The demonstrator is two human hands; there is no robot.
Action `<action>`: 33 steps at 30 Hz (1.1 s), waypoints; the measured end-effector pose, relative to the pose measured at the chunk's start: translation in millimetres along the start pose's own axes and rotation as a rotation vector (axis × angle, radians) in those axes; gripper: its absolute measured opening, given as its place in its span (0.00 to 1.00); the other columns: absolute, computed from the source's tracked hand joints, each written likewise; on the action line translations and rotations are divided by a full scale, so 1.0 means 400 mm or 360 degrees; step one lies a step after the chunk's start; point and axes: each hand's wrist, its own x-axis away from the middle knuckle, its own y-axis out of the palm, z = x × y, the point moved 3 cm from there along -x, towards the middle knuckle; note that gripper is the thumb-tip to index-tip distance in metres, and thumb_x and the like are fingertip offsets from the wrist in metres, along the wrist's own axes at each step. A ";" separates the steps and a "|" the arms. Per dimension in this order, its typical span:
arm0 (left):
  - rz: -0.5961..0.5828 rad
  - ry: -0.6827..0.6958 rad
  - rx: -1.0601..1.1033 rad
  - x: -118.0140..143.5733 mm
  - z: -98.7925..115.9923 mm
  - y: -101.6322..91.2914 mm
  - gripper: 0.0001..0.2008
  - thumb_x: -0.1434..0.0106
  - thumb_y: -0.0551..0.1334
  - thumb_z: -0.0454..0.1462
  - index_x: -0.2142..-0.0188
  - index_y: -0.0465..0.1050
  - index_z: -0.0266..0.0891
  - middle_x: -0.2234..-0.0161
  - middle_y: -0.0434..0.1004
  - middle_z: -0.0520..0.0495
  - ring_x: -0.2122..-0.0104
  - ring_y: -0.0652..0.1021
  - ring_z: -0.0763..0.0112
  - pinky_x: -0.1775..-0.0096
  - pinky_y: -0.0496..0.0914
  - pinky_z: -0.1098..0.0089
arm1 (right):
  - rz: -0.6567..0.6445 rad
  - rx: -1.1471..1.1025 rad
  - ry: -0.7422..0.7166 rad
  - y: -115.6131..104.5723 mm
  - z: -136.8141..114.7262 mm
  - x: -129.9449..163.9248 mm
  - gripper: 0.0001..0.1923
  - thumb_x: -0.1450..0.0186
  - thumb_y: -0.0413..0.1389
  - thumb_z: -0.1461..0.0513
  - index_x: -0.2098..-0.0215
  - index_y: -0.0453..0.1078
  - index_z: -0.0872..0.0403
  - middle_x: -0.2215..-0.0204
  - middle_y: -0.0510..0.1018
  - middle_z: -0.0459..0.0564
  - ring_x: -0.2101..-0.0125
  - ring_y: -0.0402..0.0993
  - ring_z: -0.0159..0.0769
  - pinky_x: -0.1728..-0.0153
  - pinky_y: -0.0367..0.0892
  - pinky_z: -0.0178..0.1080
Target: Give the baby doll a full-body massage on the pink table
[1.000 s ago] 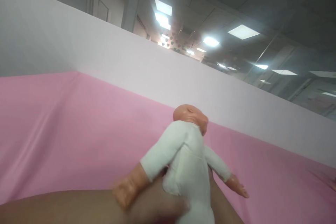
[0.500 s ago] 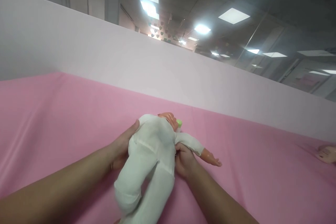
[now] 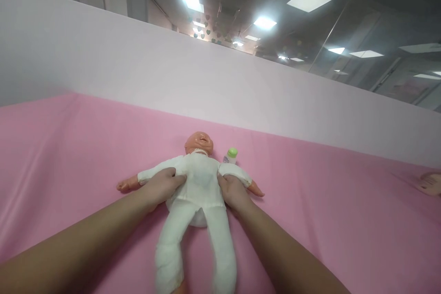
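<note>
The doll [image 3: 198,183] now lies flat on its back on the pink sheet [image 3: 86,147], face up, head pointing away from the person, arms out to both sides & legs coming down toward the camera. A sec ago it was up in the air, held upright w/ its back to us; half a sec ago it was tipped over on its side, partway down. So it got turned over and laid down, and now it rests on the sheet. Both hands are on it. The left hand [image 3: 161,185] is cupped around the doll's body just under its arm, fingers pressed on the white suit. The right hand [image 3: 233,190] does the same on the other side, thumb on the chest. Both grip the doll's sides softly, not squeezing hard. Since the doll looks settled & straight, I think the laying-down part is about done, and the hands are just steadying it. A small bottle w/ a green cap [image 3: 231,155] stands just beside the doll's head and shoulder; it was mostly hidden behind the doll before. Behind the sheet is a pale wall panel [image 3: 138,78]. At the far right edge part of another hand [image 3: 430,183] rests on the sheet, well apart from the doll; it's not the person's own.
</note>
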 end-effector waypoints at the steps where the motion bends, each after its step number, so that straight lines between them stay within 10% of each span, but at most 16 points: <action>1: 0.0030 0.0071 -0.0267 0.002 0.009 -0.009 0.18 0.40 0.59 0.53 0.68 0.74 0.41 0.68 0.82 0.42 0.65 0.81 0.51 0.66 0.68 0.61 | 0.0060 0.0263 -0.0024 -0.011 -0.004 0.000 0.20 0.34 0.54 0.48 0.77 0.68 0.51 0.79 0.74 0.49 0.71 0.72 0.43 0.65 0.64 0.43; 7: 0.0236 0.0439 -0.1002 0.039 0.062 -0.044 0.18 0.35 0.54 0.53 0.72 0.68 0.43 0.74 0.77 0.47 0.72 0.76 0.57 0.71 0.58 0.64 | 0.0296 0.0705 -0.0400 -0.040 -0.031 0.026 0.19 0.36 0.58 0.55 0.82 0.62 0.50 0.83 0.69 0.44 0.77 0.62 0.37 0.70 0.56 0.40; 11: 0.0221 0.0743 -0.0893 0.060 0.065 -0.015 0.16 0.36 0.57 0.52 0.63 0.70 0.43 0.61 0.77 0.45 0.64 0.76 0.57 0.67 0.62 0.63 | 0.0340 0.0470 -0.0735 -0.018 -0.048 0.063 0.06 0.37 0.61 0.56 0.63 0.74 0.48 0.68 0.77 0.48 0.68 0.70 0.41 0.61 0.64 0.43; 16: 0.0017 0.0856 -0.0816 0.065 0.045 0.017 0.19 0.35 0.57 0.52 0.52 0.71 0.44 0.55 0.73 0.43 0.56 0.75 0.54 0.61 0.65 0.61 | -0.0008 0.0583 -0.0902 0.026 -0.055 0.099 0.31 0.37 0.63 0.51 0.38 0.66 0.49 0.43 0.71 0.57 0.41 0.65 0.51 0.40 0.60 0.53; 24: -0.0277 0.0855 -0.0972 0.080 0.071 -0.022 0.17 0.39 0.61 0.53 0.61 0.70 0.44 0.64 0.74 0.46 0.63 0.74 0.56 0.64 0.63 0.63 | -0.0066 0.0672 -0.0910 0.045 -0.055 0.123 0.33 0.38 0.64 0.48 0.37 0.67 0.48 0.44 0.72 0.57 0.43 0.67 0.54 0.41 0.61 0.56; 33: 0.0424 0.0667 -0.0122 -0.111 0.115 -0.060 0.16 0.39 0.61 0.51 0.61 0.77 0.44 0.58 0.78 0.47 0.60 0.77 0.58 0.59 0.67 0.64 | 0.0250 0.0336 -0.1021 0.024 -0.111 -0.006 0.21 0.30 0.55 0.53 0.41 0.68 0.46 0.45 0.74 0.53 0.43 0.67 0.47 0.40 0.61 0.51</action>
